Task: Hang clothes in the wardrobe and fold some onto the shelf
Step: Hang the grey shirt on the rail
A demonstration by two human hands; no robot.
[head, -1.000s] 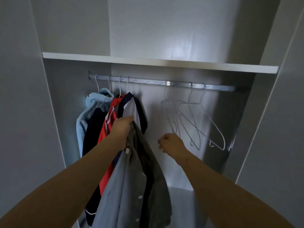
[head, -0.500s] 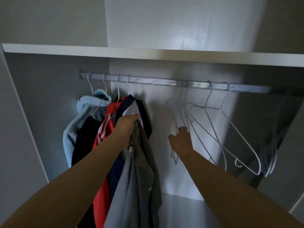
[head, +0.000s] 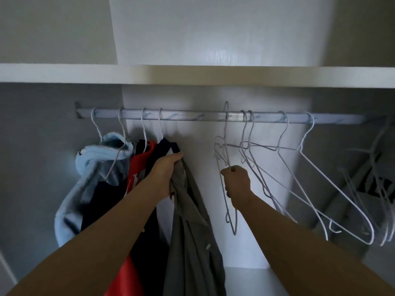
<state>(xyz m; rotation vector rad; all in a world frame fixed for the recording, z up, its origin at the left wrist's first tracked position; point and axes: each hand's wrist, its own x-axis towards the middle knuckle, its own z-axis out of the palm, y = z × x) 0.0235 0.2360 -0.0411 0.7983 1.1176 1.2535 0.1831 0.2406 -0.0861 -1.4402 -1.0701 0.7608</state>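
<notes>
My left hand (head: pixel 165 175) grips a grey button shirt (head: pixel 192 238) by its top; the shirt hangs down in front of the clothes on the rail. My right hand (head: pixel 236 181) holds an empty white wire hanger (head: pixel 224 146), whose hook is lifted just above the metal rail (head: pixel 192 116). On the rail's left end hang a light blue hoodie (head: pixel 89 167), a dark navy garment (head: pixel 106 201), a red garment (head: pixel 139 161) and a navy one with white trim (head: pixel 164 146).
Several more empty wire hangers (head: pixel 303 171) hang on the rail's right half. A white shelf (head: pixel 192 74) runs above the rail. Grey wardrobe walls close in on both sides, and a pale floor panel (head: pixel 245 280) lies below.
The view has closed in on the rail. My right hand reached up, took hold of a wire hanger and raised its hook off the rail. My left hand still holds the grey shirt.
</notes>
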